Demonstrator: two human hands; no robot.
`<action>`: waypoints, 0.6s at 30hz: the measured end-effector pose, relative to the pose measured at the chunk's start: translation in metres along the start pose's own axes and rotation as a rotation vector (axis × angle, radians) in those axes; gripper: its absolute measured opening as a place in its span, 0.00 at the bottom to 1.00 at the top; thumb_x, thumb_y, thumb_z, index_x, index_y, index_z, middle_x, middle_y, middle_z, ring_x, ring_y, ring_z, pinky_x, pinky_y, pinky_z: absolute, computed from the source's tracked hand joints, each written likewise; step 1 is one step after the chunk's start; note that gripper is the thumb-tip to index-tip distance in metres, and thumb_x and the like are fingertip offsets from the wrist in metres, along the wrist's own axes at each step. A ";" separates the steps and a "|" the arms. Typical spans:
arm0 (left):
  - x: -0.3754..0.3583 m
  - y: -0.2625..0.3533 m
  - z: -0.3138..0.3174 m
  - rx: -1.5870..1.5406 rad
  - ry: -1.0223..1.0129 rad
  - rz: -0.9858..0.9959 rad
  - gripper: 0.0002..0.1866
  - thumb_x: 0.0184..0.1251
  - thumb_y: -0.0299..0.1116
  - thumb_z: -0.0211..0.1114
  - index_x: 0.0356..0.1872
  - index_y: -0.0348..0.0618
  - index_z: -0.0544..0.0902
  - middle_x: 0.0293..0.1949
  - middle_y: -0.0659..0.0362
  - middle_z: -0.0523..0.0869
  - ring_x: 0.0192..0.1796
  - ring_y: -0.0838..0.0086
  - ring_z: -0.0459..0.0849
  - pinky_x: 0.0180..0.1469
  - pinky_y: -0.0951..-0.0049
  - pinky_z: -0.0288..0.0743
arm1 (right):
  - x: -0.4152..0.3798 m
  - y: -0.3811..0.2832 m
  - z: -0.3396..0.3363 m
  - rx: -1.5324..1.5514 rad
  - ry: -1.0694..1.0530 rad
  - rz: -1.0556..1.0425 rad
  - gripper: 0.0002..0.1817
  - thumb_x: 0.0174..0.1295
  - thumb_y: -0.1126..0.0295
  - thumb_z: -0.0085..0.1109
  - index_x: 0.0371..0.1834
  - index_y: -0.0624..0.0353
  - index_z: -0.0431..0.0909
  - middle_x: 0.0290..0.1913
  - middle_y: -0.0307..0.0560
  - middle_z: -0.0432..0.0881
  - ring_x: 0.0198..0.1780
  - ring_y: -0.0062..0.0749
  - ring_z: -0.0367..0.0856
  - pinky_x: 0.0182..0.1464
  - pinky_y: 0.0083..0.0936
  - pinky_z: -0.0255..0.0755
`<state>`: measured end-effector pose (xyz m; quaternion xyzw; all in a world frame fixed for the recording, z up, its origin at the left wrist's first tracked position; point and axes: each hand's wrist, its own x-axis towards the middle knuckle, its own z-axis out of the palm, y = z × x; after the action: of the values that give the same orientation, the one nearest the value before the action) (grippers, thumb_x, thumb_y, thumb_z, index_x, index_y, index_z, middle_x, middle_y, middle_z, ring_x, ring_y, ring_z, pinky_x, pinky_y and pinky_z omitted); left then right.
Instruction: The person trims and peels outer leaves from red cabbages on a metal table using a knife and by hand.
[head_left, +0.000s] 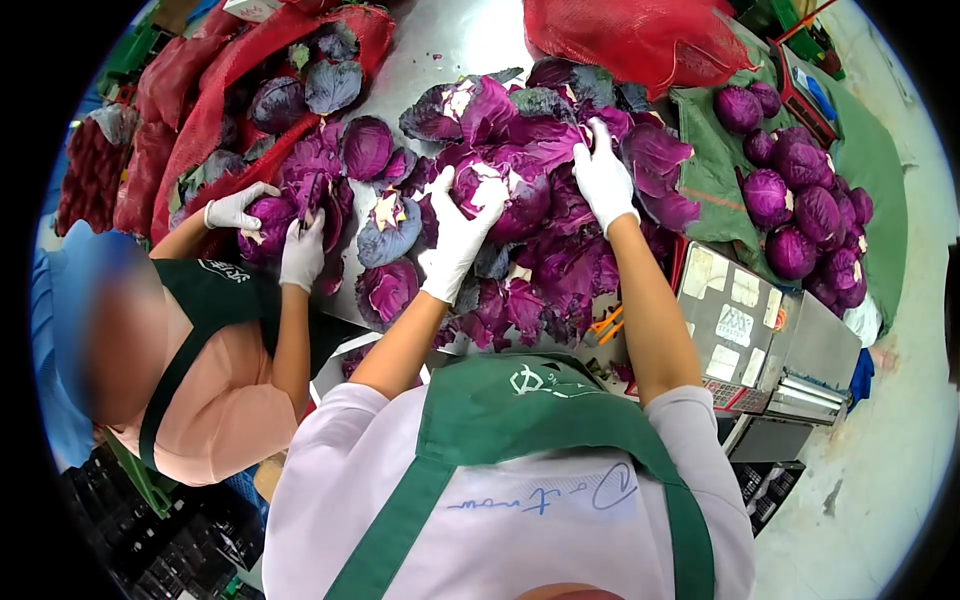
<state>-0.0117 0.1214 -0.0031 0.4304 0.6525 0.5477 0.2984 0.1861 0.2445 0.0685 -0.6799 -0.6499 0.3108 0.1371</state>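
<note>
L hand [462, 232] gripped red cabbage [500, 195], cut stem facing 12 o'clock; R hand [603, 175] clamped a loose leaf [655, 150] at 2 o'clock; long axis n/a.

The table [450, 40] is bare metal, smooth, with a dull sheen. Both hands, left [462, 235] and right [605, 175], wear white gloves of thin, matt, smooth stuff, as do the co-worker's hands [300, 250]. The cabbage [510, 195] between them has waxy, faintly glossy purple leaves, and its cut stem is pale and matt. The loose leaves [560, 270] are veined and crinkled. The sacks [630, 35] are red open mesh netting, slightly shiny. Trimmed heads [800, 210] lie on green woven cloth [710, 150], matt and rough. The scale [770, 340] is brushed metal with paper stickers. The apron [520, 420] is matt green cloth, over a smooth pale shirt [330, 500].
</note>
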 end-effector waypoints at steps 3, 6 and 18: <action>-0.005 0.044 0.011 -0.280 0.019 -0.121 0.55 0.53 0.49 0.80 0.73 0.28 0.57 0.65 0.43 0.67 0.70 0.59 0.66 0.74 0.61 0.58 | -0.044 -0.009 -0.005 0.154 0.330 -0.185 0.26 0.70 0.60 0.51 0.71 0.49 0.65 0.47 0.59 0.85 0.45 0.56 0.85 0.50 0.47 0.76; -0.009 0.052 0.019 0.088 0.107 -0.046 0.56 0.50 0.52 0.80 0.72 0.28 0.59 0.65 0.39 0.68 0.70 0.53 0.67 0.73 0.57 0.60 | -0.085 -0.015 -0.002 0.223 0.142 -0.188 0.22 0.68 0.60 0.56 0.64 0.50 0.71 0.48 0.52 0.86 0.46 0.47 0.86 0.48 0.42 0.78; -0.034 0.073 0.042 0.423 0.122 0.231 0.53 0.57 0.52 0.75 0.76 0.35 0.56 0.71 0.33 0.60 0.72 0.41 0.61 0.72 0.49 0.55 | -0.081 0.007 0.015 0.189 0.217 -0.217 0.18 0.73 0.53 0.49 0.56 0.53 0.74 0.45 0.57 0.85 0.44 0.56 0.84 0.45 0.48 0.76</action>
<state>0.0574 0.1125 0.0562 0.5210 0.7159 0.4544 0.0973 0.1856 0.1618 0.0722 -0.6195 -0.6688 0.2788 0.3021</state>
